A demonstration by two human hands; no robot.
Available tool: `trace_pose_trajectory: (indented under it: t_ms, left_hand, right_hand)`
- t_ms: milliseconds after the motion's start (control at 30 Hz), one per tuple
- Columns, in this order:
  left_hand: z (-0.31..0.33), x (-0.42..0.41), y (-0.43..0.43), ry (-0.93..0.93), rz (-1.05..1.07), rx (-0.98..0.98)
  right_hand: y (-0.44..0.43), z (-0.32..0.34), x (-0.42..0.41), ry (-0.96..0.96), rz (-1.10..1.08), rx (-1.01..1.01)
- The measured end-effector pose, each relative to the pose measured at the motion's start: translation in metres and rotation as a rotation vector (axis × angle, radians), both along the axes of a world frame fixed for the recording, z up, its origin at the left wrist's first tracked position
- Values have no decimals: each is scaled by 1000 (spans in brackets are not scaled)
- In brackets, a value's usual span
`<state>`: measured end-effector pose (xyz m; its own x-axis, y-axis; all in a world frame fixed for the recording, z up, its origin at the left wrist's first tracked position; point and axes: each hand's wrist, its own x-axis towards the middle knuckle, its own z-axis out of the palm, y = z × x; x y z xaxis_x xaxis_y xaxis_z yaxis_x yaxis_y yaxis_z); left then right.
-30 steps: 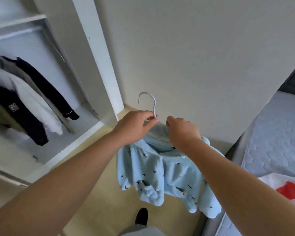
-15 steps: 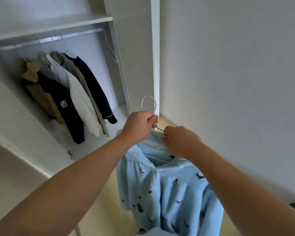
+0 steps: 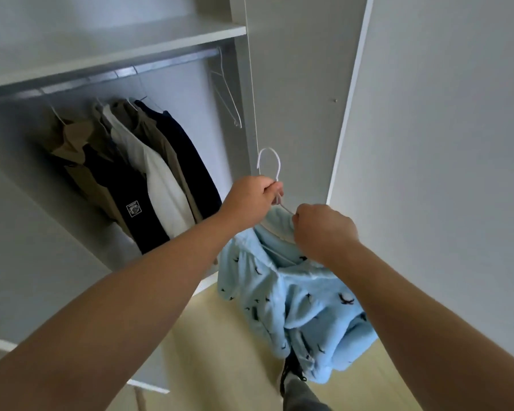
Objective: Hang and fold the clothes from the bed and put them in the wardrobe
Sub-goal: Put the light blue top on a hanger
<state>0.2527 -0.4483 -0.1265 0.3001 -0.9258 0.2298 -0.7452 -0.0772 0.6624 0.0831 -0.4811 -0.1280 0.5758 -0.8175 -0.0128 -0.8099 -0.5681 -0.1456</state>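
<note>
Compared with half a second ago, the wardrobe (image 3: pixel 294 84) fills more of the frame's left and centre. Its shelf (image 3: pixel 116 46) and rail (image 3: pixel 101 81) sit larger and lower in the upper left, and both hands are slightly higher.

On the rail at left hang at least five garments (image 3: pixel 161 185), packed together. One dark garment (image 3: pixel 125 209) carries a small white patch (image 3: pixel 133 209) whose writing is too small to read. To their right, one empty wire hanger (image 3: pixel 226 93) hangs at the rail's end.

At centre, the left hand (image 3: pixel 250 200) grips the neck of one white hanger (image 3: pixel 269 161), its hook upright and well below the rail. Just right of it, the right hand (image 3: pixel 324 232) has its fingers curled, pinching the collar of the light blue garment (image 3: pixel 279 295). This garment, printed with small dark birds, drapes from the hanger towards the lower right. One shoe (image 3: pixel 291 372) shows beneath it at the bottom.
</note>
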Motion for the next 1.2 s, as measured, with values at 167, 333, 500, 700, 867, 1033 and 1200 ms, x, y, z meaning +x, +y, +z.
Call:
trace_pose_trajectory:
  t_ms: [167, 333, 500, 700, 867, 1033, 1200]
  left_hand:
    - [8, 66, -89, 14, -6, -19]
    - [21, 133, -172, 45, 47, -21]
    - [14, 196, -232, 106, 103, -33]
    - [-10, 284, -295, 110, 160, -62]
    - [-19, 353, -336, 7, 216, -70]
    - [-17, 417, -355, 27, 325, -85]
    - [-5, 472, -352, 25, 413, -183]
  right_hand:
    - [-93, 0, 73, -68, -38, -39]
    - [-175, 22, 137, -90, 7, -12]
    - [-229, 38, 197, -109, 27, 152]
    - [-279, 25, 245, -59, -47, 263]
    - [-297, 11, 290, 45, -122, 281]
    - [-301, 0, 365, -85, -91, 251]
    - [-297, -6, 430, -181, -48, 260]
